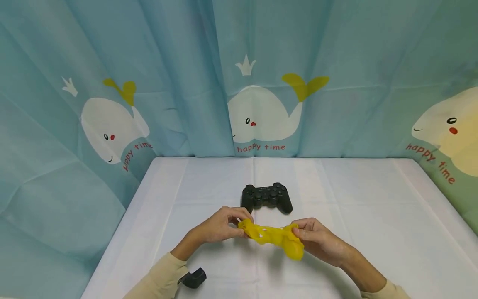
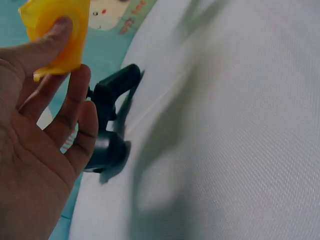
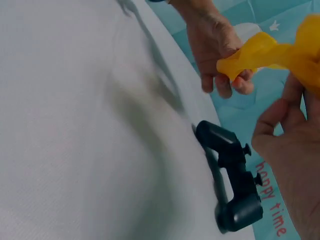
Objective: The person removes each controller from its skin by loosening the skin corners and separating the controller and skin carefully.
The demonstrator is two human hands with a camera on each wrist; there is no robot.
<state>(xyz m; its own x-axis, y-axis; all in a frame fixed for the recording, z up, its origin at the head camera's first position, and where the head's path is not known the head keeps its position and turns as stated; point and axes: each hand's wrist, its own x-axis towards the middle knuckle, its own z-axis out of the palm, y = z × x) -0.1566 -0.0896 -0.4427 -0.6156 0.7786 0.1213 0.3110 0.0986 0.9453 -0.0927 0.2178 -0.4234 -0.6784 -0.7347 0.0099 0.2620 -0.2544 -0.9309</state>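
Note:
A soft yellow silicone controller cover (image 1: 274,236) with holes in it stretches between the two hands, raised above the white table. My left hand (image 1: 220,226) pinches its left end between thumb and fingers; in the left wrist view the thumb lies flat on the yellow cover (image 2: 80,31). At the other end, my right hand (image 1: 323,241) grips the cover by its upper corner, and a rounded lobe hangs down beside the fingers. Just beyond the hands lies a black game controller (image 1: 274,196), its grips toward me. The right wrist view shows this controller (image 3: 235,177) below the cover.
A white cloth covers the table (image 1: 373,216). Around its back and sides hangs a blue curtain (image 1: 179,62) printed with whales. A black tube-shaped device (image 1: 195,278) sits by the left cuff.

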